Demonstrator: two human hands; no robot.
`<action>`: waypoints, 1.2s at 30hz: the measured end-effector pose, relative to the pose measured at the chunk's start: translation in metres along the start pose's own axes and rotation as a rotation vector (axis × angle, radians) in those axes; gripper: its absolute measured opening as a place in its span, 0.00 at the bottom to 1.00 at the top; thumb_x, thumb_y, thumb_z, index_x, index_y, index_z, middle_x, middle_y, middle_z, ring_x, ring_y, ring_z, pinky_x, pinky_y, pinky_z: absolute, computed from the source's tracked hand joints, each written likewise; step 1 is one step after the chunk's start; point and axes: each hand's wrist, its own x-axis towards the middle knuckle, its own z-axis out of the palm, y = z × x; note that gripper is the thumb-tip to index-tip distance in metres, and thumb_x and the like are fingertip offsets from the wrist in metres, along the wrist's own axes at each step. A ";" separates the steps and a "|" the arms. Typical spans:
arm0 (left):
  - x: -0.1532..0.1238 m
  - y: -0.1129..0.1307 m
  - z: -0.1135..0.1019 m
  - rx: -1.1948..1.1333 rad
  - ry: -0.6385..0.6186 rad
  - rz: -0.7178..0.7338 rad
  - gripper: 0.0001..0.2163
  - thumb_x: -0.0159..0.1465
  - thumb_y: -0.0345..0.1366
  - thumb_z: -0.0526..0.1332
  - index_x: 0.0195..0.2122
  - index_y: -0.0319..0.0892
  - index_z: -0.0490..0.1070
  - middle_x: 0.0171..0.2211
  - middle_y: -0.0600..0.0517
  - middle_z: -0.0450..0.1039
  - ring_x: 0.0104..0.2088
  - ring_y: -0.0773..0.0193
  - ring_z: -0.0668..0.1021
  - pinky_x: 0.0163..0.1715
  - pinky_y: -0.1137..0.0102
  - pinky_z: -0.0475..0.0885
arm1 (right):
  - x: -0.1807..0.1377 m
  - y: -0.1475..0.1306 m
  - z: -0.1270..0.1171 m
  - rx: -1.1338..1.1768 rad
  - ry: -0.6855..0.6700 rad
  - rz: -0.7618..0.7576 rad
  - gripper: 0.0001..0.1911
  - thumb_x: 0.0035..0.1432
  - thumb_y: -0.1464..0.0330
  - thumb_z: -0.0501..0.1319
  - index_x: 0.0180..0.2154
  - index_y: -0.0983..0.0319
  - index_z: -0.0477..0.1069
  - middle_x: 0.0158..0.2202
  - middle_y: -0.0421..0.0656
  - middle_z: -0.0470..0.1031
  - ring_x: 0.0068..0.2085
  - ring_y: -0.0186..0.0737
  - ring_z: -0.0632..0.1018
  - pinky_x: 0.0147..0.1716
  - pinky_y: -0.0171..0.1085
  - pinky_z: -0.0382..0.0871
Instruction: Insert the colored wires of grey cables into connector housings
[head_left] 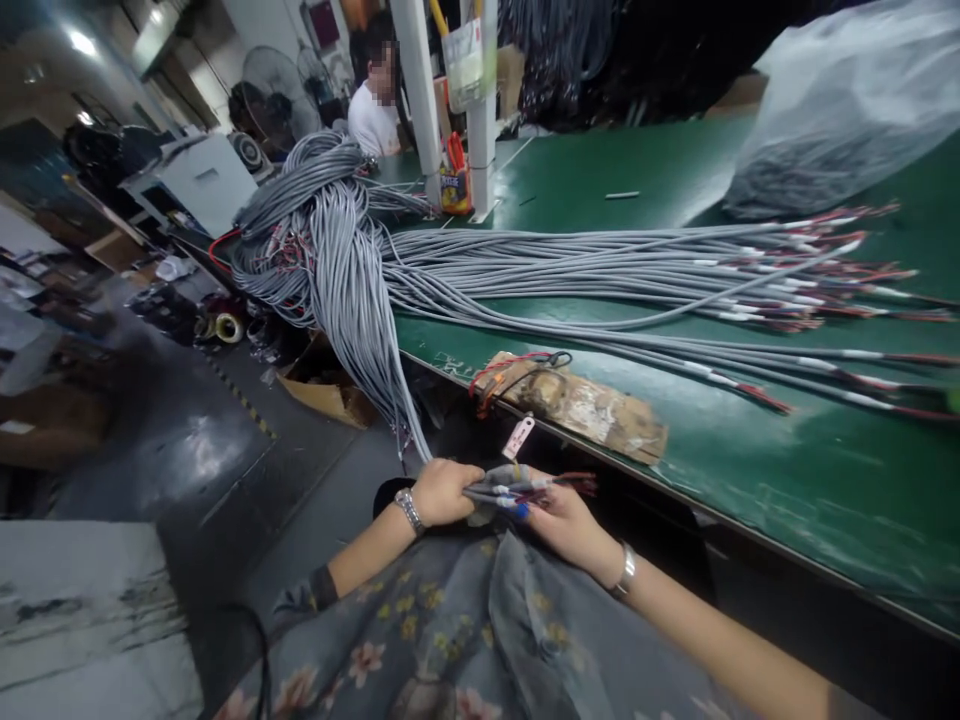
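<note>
My left hand [444,491] is closed around several grey cables [486,490] just above my lap. Facing it, my right hand [568,522] grips the same cables close to their ends, where white sleeves and thin dark red wires [581,482] stick out past the fingers. Something small and blue [520,510] shows at my right fingertips; I cannot make out what it is. From the heap on the bench, a thick hank of grey cables [352,290] hangs over the edge toward my left hand.
Long grey cables [570,262] with stripped ends lie across the green bench [750,460]. At its front edge sit a worn wooden block [592,405] and a small tag [518,437]. A clear plastic bag [840,110] stands at the far right. A person [373,115] is behind the bench.
</note>
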 end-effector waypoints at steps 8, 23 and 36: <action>-0.008 -0.010 -0.005 -0.203 0.039 0.215 0.08 0.60 0.42 0.59 0.31 0.44 0.73 0.31 0.50 0.78 0.33 0.60 0.78 0.31 0.73 0.63 | 0.006 -0.004 0.007 -0.029 -0.017 0.000 0.14 0.52 0.54 0.65 0.26 0.57 0.77 0.26 0.43 0.77 0.31 0.43 0.76 0.37 0.41 0.72; -0.021 -0.024 0.013 -1.185 0.638 -0.004 0.32 0.53 0.63 0.60 0.42 0.37 0.76 0.10 0.59 0.58 0.13 0.72 0.61 0.20 0.73 0.64 | 0.008 -0.002 0.000 -0.123 -0.175 0.002 0.20 0.57 0.51 0.59 0.24 0.58 0.74 0.22 0.41 0.72 0.24 0.37 0.70 0.29 0.36 0.65; -0.009 0.011 -0.009 -1.004 0.329 0.024 0.24 0.56 0.58 0.61 0.33 0.39 0.79 0.39 0.43 0.79 0.39 0.57 0.77 0.38 0.68 0.72 | 0.017 0.017 0.018 0.092 -0.334 0.175 0.29 0.49 0.41 0.59 0.19 0.61 0.70 0.18 0.37 0.67 0.22 0.32 0.64 0.22 0.32 0.59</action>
